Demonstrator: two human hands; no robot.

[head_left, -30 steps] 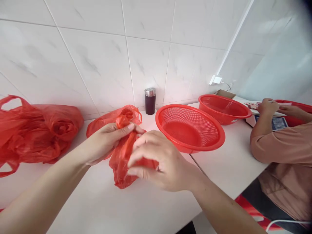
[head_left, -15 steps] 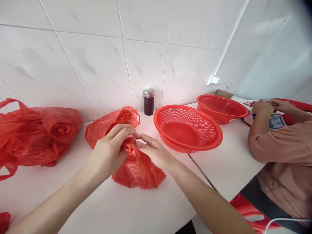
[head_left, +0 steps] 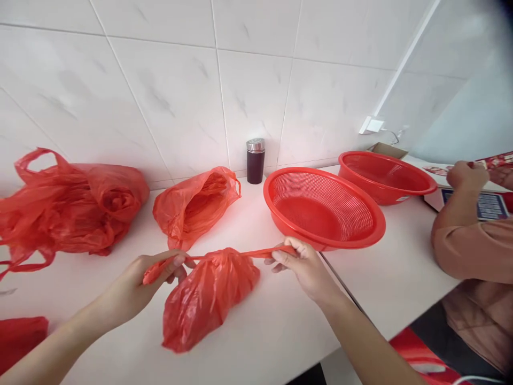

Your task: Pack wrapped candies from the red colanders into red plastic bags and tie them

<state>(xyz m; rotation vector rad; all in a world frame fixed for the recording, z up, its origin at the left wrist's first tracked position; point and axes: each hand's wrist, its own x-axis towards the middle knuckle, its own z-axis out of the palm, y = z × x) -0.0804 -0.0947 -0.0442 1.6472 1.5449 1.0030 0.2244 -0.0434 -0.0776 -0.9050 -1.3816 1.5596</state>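
A filled red plastic bag [head_left: 210, 299] sits on the white table in front of me, its neck gathered and its two handles pulled taut to either side. My left hand [head_left: 160, 272] is closed round one handle, with the handle's end sticking out past the fingers. Between thumb and fingers, my right hand [head_left: 298, 262] pinches the other handle. The bag's contents are hidden. Just behind lies another red plastic bag [head_left: 196, 206], its mouth open toward the right. To the right of it stands a red perforated basket [head_left: 324, 208].
A heap of red plastic bags [head_left: 76, 208] lies at the left. A dark tumbler [head_left: 255, 161] stands by the tiled wall. Farther right are a second red basket [head_left: 387, 174] and a co-worker's arm [head_left: 460, 230] beside a scale [head_left: 491, 206]. Red plastic [head_left: 22, 339] shows lower left.
My hands were together at the bag's neck; now they are apart, stretching the handles sideways. The view has shifted slightly left. The co-worker's hands now hold a red printed packet.
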